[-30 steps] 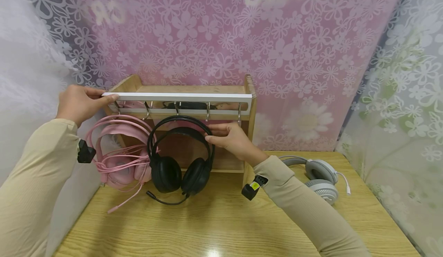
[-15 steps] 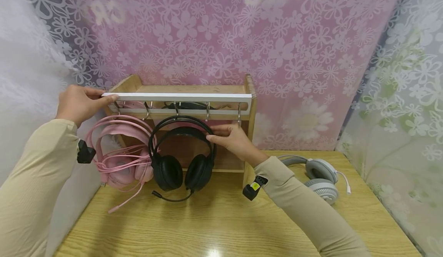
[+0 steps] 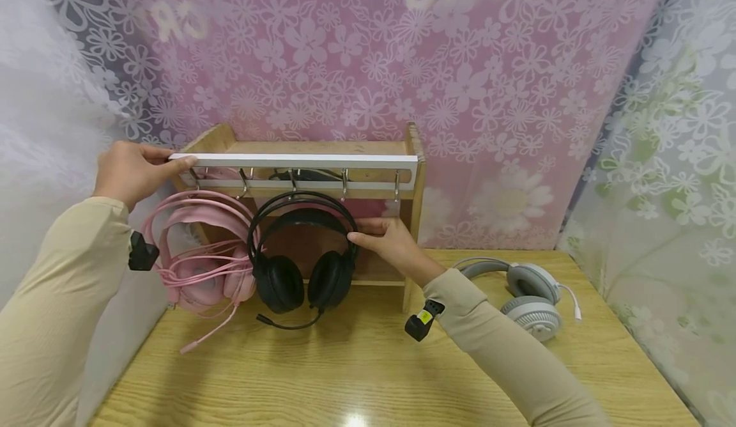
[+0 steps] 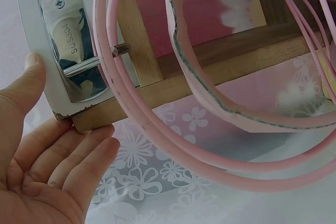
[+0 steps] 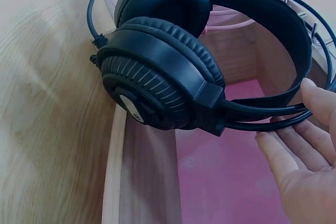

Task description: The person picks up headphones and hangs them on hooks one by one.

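Note:
My left hand [image 3: 128, 172] holds the left end of a white hook rail [image 3: 299, 159], thumb on its front and fingers behind. This rail spans the front of a small wooden shelf [image 3: 415, 222]. A black headset [image 3: 282, 284] hangs from a middle hook by its thin outer bands, boom microphone pointing left. On the right side of those bands, my right hand [image 3: 393, 243] pinches them between thumb and fingers; the right wrist view shows the fingertips under the bands [image 5: 265, 126]. Left of it hangs a pink headset [image 3: 198, 280], its cable looped around the earcups.
A grey headset [image 3: 535, 317] with a white microphone lies at the right of the wooden table [image 3: 368, 376]. Bare metal hooks [image 3: 397, 186] show on the rail's right part. Flowered pink and white curtains [image 3: 477, 126] close off the back and sides.
The black headset has shifted slightly right, and its microphone has swung right and a little up. My right hand has slid lower along its band. The left hand stays put.

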`<state>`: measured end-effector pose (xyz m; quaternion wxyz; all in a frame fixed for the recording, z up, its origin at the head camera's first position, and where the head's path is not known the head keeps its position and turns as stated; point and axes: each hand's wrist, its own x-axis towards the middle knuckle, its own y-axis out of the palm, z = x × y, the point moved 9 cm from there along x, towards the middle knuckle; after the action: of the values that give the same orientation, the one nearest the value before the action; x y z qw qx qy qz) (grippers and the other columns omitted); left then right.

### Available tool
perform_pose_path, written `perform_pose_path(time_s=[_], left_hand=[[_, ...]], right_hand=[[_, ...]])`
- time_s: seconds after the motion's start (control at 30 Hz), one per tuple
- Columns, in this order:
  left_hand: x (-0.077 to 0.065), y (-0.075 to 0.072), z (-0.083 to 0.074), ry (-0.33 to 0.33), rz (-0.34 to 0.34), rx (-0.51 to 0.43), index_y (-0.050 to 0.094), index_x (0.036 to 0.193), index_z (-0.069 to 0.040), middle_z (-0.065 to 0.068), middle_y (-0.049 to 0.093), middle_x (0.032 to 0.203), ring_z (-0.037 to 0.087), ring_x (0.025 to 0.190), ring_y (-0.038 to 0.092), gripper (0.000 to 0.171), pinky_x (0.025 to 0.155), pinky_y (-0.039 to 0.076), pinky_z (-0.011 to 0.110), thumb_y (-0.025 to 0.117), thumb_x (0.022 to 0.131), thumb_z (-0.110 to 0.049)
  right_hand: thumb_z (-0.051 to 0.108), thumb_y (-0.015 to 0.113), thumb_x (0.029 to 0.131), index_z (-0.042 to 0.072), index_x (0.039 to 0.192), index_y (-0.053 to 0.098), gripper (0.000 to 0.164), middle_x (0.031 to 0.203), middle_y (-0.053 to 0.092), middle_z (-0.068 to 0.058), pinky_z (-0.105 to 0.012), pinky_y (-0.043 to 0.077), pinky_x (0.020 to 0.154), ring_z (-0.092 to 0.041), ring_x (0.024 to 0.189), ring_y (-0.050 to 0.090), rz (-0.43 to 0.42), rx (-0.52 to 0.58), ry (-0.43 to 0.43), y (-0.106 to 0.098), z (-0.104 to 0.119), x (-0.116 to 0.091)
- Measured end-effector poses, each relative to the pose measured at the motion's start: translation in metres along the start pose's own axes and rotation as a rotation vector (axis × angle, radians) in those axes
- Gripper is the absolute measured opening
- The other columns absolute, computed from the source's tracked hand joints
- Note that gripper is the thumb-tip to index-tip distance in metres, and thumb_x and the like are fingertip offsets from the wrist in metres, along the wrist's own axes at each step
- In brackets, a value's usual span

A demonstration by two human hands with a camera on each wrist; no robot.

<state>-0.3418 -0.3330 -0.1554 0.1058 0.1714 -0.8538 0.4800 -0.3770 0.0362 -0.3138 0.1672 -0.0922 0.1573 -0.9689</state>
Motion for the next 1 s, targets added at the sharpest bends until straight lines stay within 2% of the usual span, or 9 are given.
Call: perform_pose_path(time_s=[0.13, 0.3, 0.47, 0.6, 0.73, 0.83, 1.0], left_hand=[[0.001, 0.000, -0.001, 0.003, -0.004, 0.004, 0.059, 0.128, 0.002, 0.027, 0.059, 0.121, 0.042, 0.107, 0.053, 0.081, 0.065, 0.041, 0.037, 0.060, 0.082, -0.065], [0.002, -0.001, -0.001, 0.002, -0.007, 0.001, 0.059, 0.128, 0.002, 0.028, 0.059, 0.121, 0.043, 0.108, 0.053, 0.080, 0.064, 0.041, 0.035, 0.060, 0.083, -0.064], [0.000, 0.000, -0.001, 0.000, -0.008, -0.004, 0.059, 0.129, 0.003, 0.027, 0.059, 0.122, 0.044, 0.111, 0.051, 0.081, 0.072, 0.044, 0.044, 0.060, 0.083, -0.064], [-0.001, 0.000, -0.001, 0.001, -0.004, -0.015, 0.058, 0.129, 0.003, 0.028, 0.058, 0.122, 0.046, 0.113, 0.049, 0.081, 0.081, 0.044, 0.054, 0.060, 0.083, -0.064], [-0.002, 0.000, -0.002, 0.007, -0.004, -0.011, 0.059, 0.128, 0.003, 0.028, 0.059, 0.121, 0.041, 0.106, 0.053, 0.079, 0.068, 0.046, 0.043, 0.060, 0.084, -0.063], [-0.003, 0.000, -0.002, 0.010, -0.009, -0.001, 0.061, 0.127, 0.002, 0.027, 0.060, 0.120, 0.035, 0.096, 0.055, 0.078, 0.057, 0.039, 0.034, 0.060, 0.083, -0.063], [-0.003, -0.001, -0.002, 0.016, -0.020, 0.013, 0.063, 0.124, 0.001, 0.027, 0.062, 0.118, 0.025, 0.076, 0.050, 0.077, 0.049, 0.035, 0.036, 0.060, 0.083, -0.064]], right_hand=[[0.030, 0.071, 0.088, 0.009, 0.127, 0.063, 0.045, 0.126, 0.064, -0.008, -0.044, 0.044, 0.099, -0.022, 0.123, 0.055, -0.006, 0.001, -0.018, -0.001, 0.000, -0.001], [0.030, 0.069, 0.089, 0.012, 0.127, 0.064, 0.042, 0.126, 0.064, -0.005, -0.044, 0.045, 0.098, -0.020, 0.122, 0.055, 0.005, 0.005, -0.004, 0.000, -0.002, -0.005], [0.030, 0.069, 0.090, 0.011, 0.127, 0.064, 0.041, 0.123, 0.066, -0.006, -0.041, 0.046, 0.097, -0.020, 0.118, 0.058, 0.002, 0.031, 0.024, 0.000, -0.009, -0.011], [0.024, 0.068, 0.091, 0.006, 0.130, 0.061, 0.043, 0.125, 0.064, -0.011, -0.037, 0.048, 0.095, -0.024, 0.114, 0.061, 0.014, 0.108, 0.048, 0.002, -0.019, -0.017], [0.021, 0.067, 0.092, 0.005, 0.129, 0.061, 0.042, 0.129, 0.061, -0.013, -0.038, 0.048, 0.095, -0.026, 0.115, 0.060, 0.035, 0.138, 0.057, 0.003, -0.032, -0.023], [0.024, 0.067, 0.092, 0.005, 0.129, 0.061, 0.042, 0.129, 0.061, -0.012, -0.041, 0.047, 0.097, -0.026, 0.117, 0.059, 0.055, 0.110, 0.048, 0.003, -0.040, -0.029], [0.028, 0.066, 0.092, 0.005, 0.132, 0.058, 0.047, 0.131, 0.060, -0.010, -0.045, 0.041, 0.102, -0.025, 0.121, 0.056, 0.101, 0.082, 0.053, 0.006, -0.051, -0.039]])
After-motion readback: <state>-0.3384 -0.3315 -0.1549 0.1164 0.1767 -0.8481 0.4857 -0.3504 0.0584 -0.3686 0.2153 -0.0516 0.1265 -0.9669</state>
